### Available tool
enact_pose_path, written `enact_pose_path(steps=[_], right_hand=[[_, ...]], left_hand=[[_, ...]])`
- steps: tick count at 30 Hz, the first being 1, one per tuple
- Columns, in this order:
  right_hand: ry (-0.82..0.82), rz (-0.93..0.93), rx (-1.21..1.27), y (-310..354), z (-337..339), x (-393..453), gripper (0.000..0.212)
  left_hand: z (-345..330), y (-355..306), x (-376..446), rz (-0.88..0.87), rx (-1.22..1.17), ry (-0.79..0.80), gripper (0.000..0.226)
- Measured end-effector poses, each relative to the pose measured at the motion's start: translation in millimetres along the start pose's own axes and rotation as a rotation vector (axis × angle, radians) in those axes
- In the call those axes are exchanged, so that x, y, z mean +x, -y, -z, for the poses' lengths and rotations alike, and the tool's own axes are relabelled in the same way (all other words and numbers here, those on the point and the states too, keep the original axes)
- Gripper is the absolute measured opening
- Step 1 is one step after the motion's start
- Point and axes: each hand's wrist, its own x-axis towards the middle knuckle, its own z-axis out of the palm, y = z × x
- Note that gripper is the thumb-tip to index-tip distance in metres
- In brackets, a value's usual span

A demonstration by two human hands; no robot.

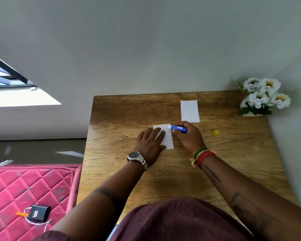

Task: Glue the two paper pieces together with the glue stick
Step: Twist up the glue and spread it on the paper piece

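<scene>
A small white paper piece (169,138) lies on the wooden table (122,119). My left hand (150,142) rests flat on its left part, fingers spread. My right hand (188,136) grips a blue glue stick (178,128) held sideways, its tip touching the paper's upper right corner. A second white paper piece (189,111) lies apart, farther back on the table. The glue stick's yellow cap (215,132) sits to the right of my right hand.
A white vase of white flowers (262,97) stands in the table's back right corner against the wall. Left of the table lies a pink quilted mattress (24,190) with a small dark box and cable (37,213).
</scene>
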Motion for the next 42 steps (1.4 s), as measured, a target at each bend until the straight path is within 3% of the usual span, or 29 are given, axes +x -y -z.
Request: enact_pose_path(steps=[6,13,27,42], right_hand=[[0.024,0.087,-0.198,3.3,-1.6,18.1,0.016],[-0.01,0.117,-0.239,-2.3,-3.2,22.2,0.017],[0.078,0.205,-0.449,-4.8,2.7,13.3,0.035],[0.194,0.272,-0.607,-12.3,17.6,-23.8,0.02]], left_hand=[[3.3,1.9,9.7,0.011,0.039,0.029,0.075],[11.9,2.2,21.7,0.019,0.084,0.065,0.085],[14.4,-0.7,20.8,0.024,0.116,0.068,0.086],[17.6,-1.9,20.0,0.014,0.147,0.073,0.088]])
